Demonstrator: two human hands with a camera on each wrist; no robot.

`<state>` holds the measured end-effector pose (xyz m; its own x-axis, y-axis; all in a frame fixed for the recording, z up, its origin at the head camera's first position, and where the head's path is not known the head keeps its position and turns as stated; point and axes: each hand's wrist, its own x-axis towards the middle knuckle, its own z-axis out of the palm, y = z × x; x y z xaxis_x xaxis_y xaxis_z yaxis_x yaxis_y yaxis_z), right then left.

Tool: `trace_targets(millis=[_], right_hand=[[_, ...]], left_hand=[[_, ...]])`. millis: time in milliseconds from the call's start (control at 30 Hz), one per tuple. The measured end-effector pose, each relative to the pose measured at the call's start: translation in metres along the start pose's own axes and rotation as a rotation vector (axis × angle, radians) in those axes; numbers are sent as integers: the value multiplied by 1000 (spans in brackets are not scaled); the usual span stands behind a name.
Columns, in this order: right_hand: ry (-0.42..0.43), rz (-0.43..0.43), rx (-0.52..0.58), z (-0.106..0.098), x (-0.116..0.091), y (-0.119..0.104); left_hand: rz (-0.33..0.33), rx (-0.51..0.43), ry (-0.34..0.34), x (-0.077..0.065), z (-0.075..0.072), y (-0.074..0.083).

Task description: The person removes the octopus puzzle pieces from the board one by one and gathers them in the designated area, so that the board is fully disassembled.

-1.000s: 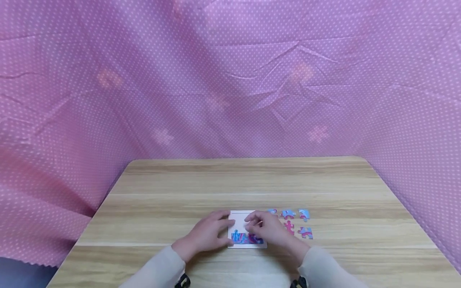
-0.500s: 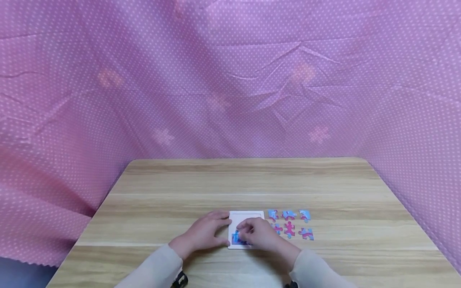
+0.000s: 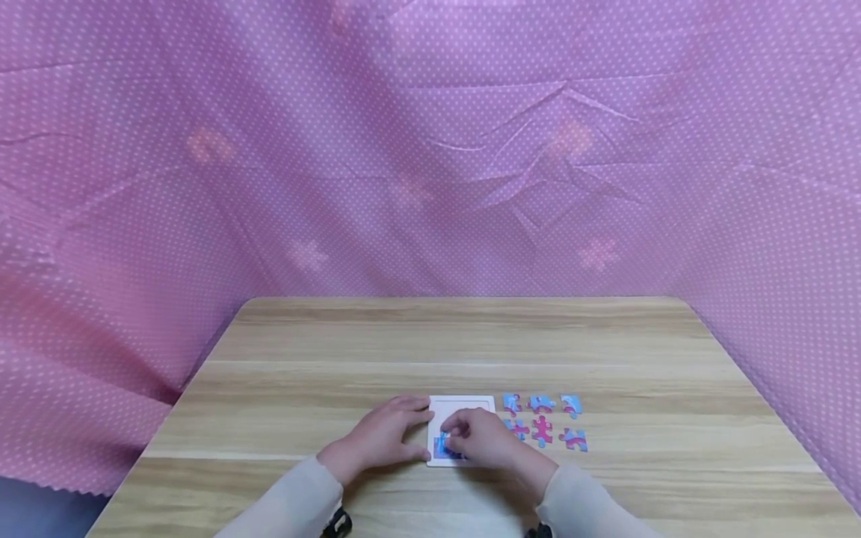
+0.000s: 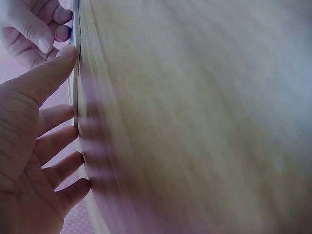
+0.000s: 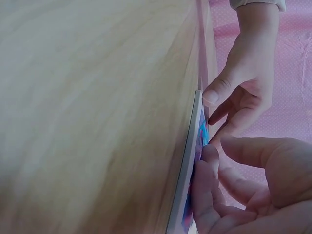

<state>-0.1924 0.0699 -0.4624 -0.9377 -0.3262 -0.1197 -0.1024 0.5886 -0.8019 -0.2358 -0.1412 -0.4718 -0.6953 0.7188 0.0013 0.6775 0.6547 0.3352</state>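
A white-framed jigsaw tray (image 3: 464,402) lies on the wooden table, with blue and purple jigsaw pieces (image 3: 439,448) fitted along its near side. At the tray's left edge rests my left hand (image 3: 383,433), fingers spread and thumb near the front corner. My right hand (image 3: 486,439) is over the near part of the tray and hides some pieces there. In the right wrist view its fingertips (image 5: 204,168) touch the picture surface while the thumb stands apart from them. No loose piece shows between thumb and fingers.
Right of the tray lie several loose jigsaw pieces in two rows, among them a pink piece (image 3: 542,431) and a blue-and-pink piece (image 3: 574,439). The wooden table (image 3: 303,351) runs back to a pink dotted curtain (image 3: 430,187).
My right hand has moved left and toward me, from above the tray's right part onto the near pieces, uncovering loose pieces. Over the last half second it barely moves. My left hand stays.
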Motion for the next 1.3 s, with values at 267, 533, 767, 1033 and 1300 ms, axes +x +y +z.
trace_targets(millis=[267,533,767,1033,1300], right_hand=[[20,-30,25,0,0,0],[27,-32,117,1,0,5],[28,-30,275,-7,-3,8],[31,-1,264,-30,-14,18],[33,-18,280,-51,-31,37]], left_hand=[[-2,11,-2,1,2,-1],[10,12,8,0,3,-2],[22,15,23,-1,3,-1],[4,4,11,-2,2,1],[-6,2,9,-4,-1,4]])
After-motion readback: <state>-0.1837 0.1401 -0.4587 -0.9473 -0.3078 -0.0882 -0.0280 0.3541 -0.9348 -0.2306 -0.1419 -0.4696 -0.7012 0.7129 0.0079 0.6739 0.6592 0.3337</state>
